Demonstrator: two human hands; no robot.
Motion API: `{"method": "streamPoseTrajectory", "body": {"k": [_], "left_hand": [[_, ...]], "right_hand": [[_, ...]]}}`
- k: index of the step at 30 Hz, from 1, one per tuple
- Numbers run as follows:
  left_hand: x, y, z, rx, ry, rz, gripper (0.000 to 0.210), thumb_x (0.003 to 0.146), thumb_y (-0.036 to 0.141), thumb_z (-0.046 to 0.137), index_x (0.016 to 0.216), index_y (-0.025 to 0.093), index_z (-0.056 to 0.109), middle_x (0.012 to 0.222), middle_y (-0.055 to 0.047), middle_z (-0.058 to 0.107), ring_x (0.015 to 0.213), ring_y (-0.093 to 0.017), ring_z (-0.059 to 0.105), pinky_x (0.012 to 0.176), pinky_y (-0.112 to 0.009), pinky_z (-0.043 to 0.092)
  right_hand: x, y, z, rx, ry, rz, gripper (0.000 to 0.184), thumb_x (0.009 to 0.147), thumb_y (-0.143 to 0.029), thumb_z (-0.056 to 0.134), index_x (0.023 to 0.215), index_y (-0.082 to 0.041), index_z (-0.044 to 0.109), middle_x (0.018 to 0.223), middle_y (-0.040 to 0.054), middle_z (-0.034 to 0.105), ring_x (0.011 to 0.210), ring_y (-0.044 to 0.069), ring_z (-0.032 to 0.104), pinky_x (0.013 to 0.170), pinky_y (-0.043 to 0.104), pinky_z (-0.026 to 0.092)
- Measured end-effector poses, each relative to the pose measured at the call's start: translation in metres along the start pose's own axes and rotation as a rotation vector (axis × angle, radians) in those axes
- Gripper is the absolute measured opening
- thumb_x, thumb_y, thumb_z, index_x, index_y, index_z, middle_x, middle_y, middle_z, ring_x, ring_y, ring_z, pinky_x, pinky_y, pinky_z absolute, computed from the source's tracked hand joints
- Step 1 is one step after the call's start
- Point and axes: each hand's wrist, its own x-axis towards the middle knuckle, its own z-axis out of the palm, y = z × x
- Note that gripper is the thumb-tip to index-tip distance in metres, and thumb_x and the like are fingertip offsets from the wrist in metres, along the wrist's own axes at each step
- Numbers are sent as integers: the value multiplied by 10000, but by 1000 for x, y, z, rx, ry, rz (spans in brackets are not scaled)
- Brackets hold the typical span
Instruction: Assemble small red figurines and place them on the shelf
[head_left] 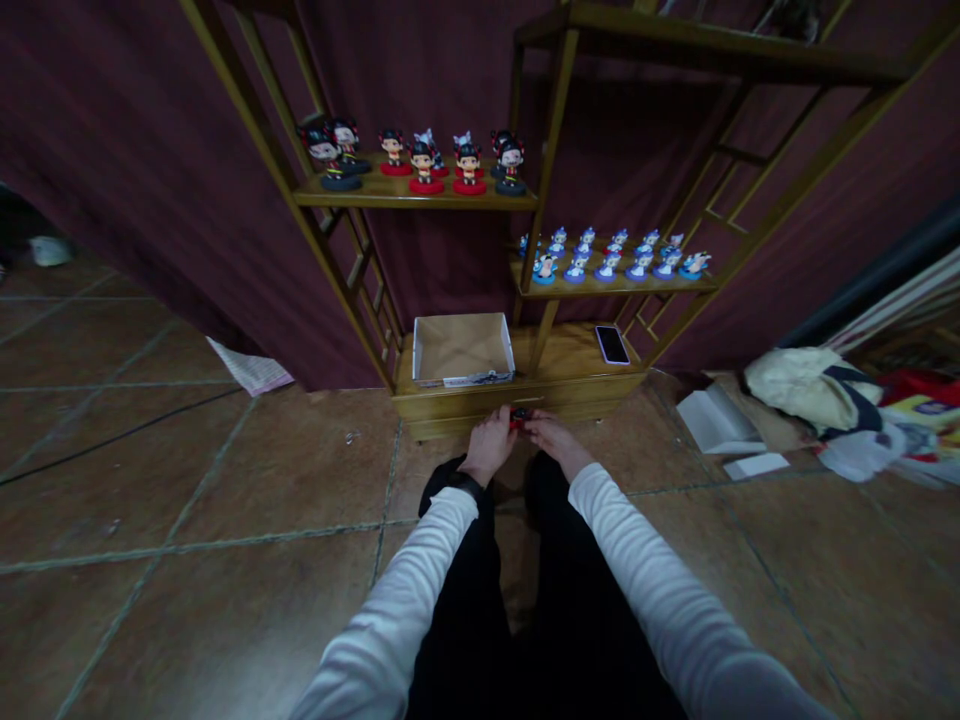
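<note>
Between my two hands is a small figurine (519,415), dark on top with red at its base. My left hand (490,440) closes on its left side, and the fingers of my right hand (551,436) pinch it from the right. Both hands are in front of the low wooden cabinet, and the fingers hide much of the figurine. Above, similar figurines (427,170) with black hair and red or dark bases stand on the upper left shelf (375,192). Two rows of small white-and-blue figurines (608,262) stand on the lower right shelf (622,290).
An open cardboard box (463,350) sits on the cabinet top, and a phone (612,345) lies to its right. On the floor at right are a white box (716,425), bags (814,390) and plastic wrapping. A black cable (127,435) and a printed sheet (253,370) lie at left.
</note>
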Motion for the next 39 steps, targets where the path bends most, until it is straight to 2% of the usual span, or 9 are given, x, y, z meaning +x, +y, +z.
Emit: {"method": "streamPoseTrajectory", "body": {"k": [3, 11, 22, 28, 35, 39], "left_hand": [[2, -2, 1, -25, -11, -32, 365, 882, 278, 466, 1229, 182, 408, 1131, -136, 587, 979, -237, 614, 806, -319, 452], [8, -7, 7, -114, 9, -49, 328, 881, 308, 484, 1180, 173, 470, 1114, -142, 604, 997, -232, 611, 821, -305, 449], [12, -15, 16, -232, 65, 12, 323, 867, 244, 476, 1175, 161, 519, 1116, -131, 603, 990, -214, 607, 862, -314, 451], [22, -25, 22, -515, 62, 0, 270, 792, 191, 556, 1058, 163, 597, 1041, -79, 654, 984, -198, 602, 890, -331, 455], [29, -32, 26, -975, -31, -169, 180, 790, 269, 561, 878, 131, 636, 799, -40, 672, 698, -138, 611, 647, -250, 491], [28, -32, 23, -1107, -52, -239, 190, 774, 312, 589, 819, 131, 623, 722, -31, 654, 616, -122, 598, 593, -241, 483]], "right_hand": [[-1, 1, 1, 43, 35, -9, 184, 556, -80, 648, 681, -213, 628, 671, -39, 679, 657, 111, 621, 704, 233, 490], [-1, 1, 0, 51, 3, -18, 179, 601, -112, 678, 746, -215, 669, 752, -24, 711, 709, 114, 646, 739, 244, 481], [-1, -3, 3, 54, -62, -15, 216, 596, -137, 710, 794, -216, 672, 780, -19, 718, 743, 122, 655, 759, 247, 482], [-2, -4, 4, 60, -68, 4, 232, 590, -149, 734, 805, -211, 675, 801, -8, 725, 755, 134, 665, 763, 268, 494], [-2, -4, 5, 66, -57, 17, 208, 637, -123, 721, 821, -211, 683, 787, 12, 730, 742, 135, 681, 776, 277, 518], [0, -3, 5, 65, -105, 31, 186, 660, -148, 715, 835, -200, 684, 790, 27, 731, 752, 147, 687, 779, 291, 531]]}}
